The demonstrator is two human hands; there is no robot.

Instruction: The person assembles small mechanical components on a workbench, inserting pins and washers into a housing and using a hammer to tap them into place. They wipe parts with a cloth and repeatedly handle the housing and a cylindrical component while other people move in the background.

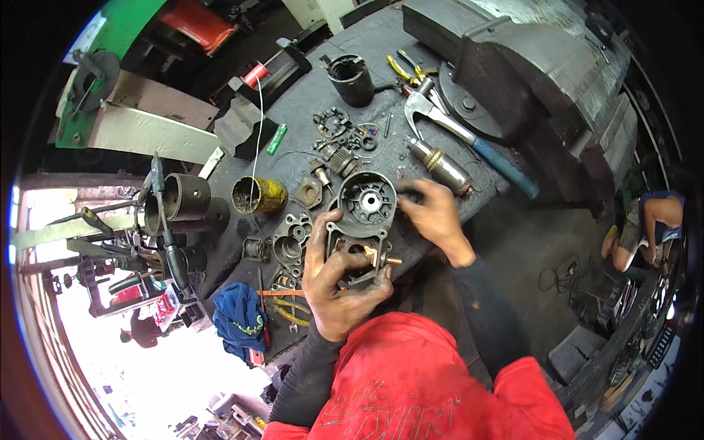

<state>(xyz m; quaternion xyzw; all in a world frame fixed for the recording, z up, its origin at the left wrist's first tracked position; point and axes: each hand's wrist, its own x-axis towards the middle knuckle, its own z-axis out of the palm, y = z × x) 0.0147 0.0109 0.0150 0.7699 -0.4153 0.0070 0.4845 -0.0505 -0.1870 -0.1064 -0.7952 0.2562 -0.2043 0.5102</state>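
Closest below, left hand [334, 282] grips a metal housing plate [361, 253], fingers wrapped around its edge, right at the bench's [323, 95] near rim. Right hand [434, 214] pinches something small, too hidden to tell, beside the round end cover [367, 198]. Loose parts crowd the bench; bare surface remains near the hammer [458, 132].

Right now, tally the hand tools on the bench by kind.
Hammer: 1
Yellow-handled pliers: 1
Yellow-handled cutters: 1
Total: 3
Left hand holds a metal housing; right hand picks at small parts.
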